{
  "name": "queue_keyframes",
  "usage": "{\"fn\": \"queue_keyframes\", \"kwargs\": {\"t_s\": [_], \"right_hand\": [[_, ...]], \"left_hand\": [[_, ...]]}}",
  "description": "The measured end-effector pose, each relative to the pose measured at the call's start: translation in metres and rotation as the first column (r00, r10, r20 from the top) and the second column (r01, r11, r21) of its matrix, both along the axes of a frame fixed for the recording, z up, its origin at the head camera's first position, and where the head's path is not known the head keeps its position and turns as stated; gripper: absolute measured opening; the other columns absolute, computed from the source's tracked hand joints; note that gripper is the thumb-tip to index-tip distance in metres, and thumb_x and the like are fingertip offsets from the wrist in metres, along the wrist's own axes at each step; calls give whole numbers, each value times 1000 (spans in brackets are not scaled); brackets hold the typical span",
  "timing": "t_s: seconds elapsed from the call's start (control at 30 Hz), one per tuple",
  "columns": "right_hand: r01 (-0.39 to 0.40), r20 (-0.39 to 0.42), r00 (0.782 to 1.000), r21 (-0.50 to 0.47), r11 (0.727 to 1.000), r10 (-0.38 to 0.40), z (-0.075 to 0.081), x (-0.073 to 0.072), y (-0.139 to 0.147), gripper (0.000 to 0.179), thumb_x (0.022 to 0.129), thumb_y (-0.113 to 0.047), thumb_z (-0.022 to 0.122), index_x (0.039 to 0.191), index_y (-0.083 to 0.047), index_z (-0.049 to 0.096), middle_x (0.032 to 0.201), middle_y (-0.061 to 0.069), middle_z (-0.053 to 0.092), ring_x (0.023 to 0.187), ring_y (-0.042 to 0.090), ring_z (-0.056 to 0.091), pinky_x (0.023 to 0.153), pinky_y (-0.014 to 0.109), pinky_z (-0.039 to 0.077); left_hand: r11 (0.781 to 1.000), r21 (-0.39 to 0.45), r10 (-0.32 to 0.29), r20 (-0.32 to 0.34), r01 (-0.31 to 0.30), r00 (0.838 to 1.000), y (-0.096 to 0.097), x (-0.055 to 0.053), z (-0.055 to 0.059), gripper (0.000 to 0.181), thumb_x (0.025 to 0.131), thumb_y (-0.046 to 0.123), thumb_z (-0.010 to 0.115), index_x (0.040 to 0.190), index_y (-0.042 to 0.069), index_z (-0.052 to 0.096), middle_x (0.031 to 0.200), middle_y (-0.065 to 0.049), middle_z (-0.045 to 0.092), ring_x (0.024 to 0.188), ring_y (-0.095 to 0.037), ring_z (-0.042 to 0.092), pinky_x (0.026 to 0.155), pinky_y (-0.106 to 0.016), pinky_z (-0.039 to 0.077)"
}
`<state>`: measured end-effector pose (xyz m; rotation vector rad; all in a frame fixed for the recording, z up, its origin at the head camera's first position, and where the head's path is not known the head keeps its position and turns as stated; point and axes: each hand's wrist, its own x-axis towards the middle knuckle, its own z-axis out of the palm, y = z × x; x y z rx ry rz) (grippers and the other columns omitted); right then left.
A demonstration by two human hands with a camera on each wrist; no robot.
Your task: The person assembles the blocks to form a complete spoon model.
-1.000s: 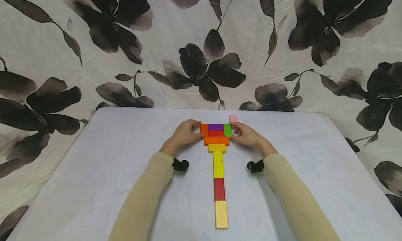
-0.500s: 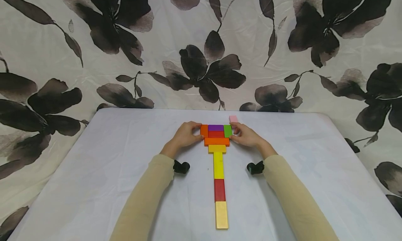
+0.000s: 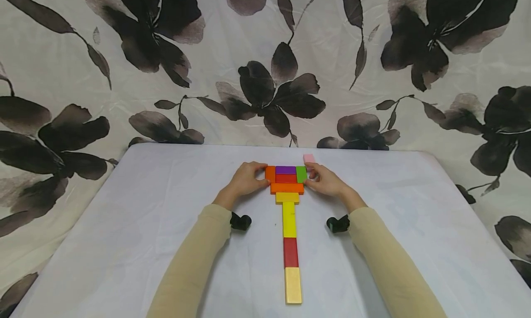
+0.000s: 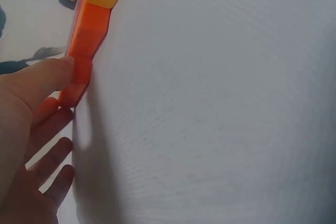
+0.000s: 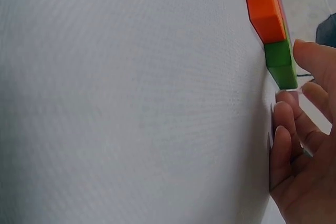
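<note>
At the far end of a flat row of coloured wooden blocks, my left hand (image 3: 245,179) pinches an upright orange block (image 3: 270,174) by its ends between thumb and index finger. Opposite it, my right hand (image 3: 327,179) has thumb and index finger at the two ends of a green block (image 3: 301,174). Between these blocks lie a purple block (image 3: 286,170) and a red block (image 3: 286,178), stacked edge to edge. Below them a wider orange block (image 3: 287,188) lies crosswise. The left wrist view shows the left thumb (image 4: 55,74) against orange; its other fingers spread loosely.
A short yellow block (image 3: 287,197) sits crosswise below. A long yellow block (image 3: 289,220), a dark red block (image 3: 291,252) and a pale yellow block (image 3: 293,285) run toward me. A pink block (image 3: 309,158) lies behind the right hand. Flowered cloth (image 3: 232,41) hangs behind the white table (image 3: 166,262).
The whole head view has shifted slightly downward in the picture. Both hands keep their places at the orange and green blocks, and the blocks stay as they were.
</note>
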<state>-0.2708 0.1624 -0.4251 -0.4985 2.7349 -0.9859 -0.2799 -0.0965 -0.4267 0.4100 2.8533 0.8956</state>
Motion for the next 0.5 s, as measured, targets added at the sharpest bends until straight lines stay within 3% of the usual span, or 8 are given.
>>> {"fn": "queue_keyframes", "kwargs": {"t_s": [0.4,0.5], "right_hand": [[82,-56,995,16,997,-81,1,2,0,51,90,-19,57,136,-7,40,108,13,59,88,24,53,85,36,48],[109,-58,993,25,994,-107,4,0,2,47,91,-21,56,134,-8,43,105,13,60,86,24,55,79,34,49]], "left_hand": [[999,-34,14,47,-12,999,3,0,5,55,82,28,68,132,12,51,132,-6,52,122,-24,42,105,-39,34],[999,-44,18,49,-16,999,4,1,6,55,82,29,68,132,13,51,132,-6,52,122,-24,43,105,-39,34]]}}
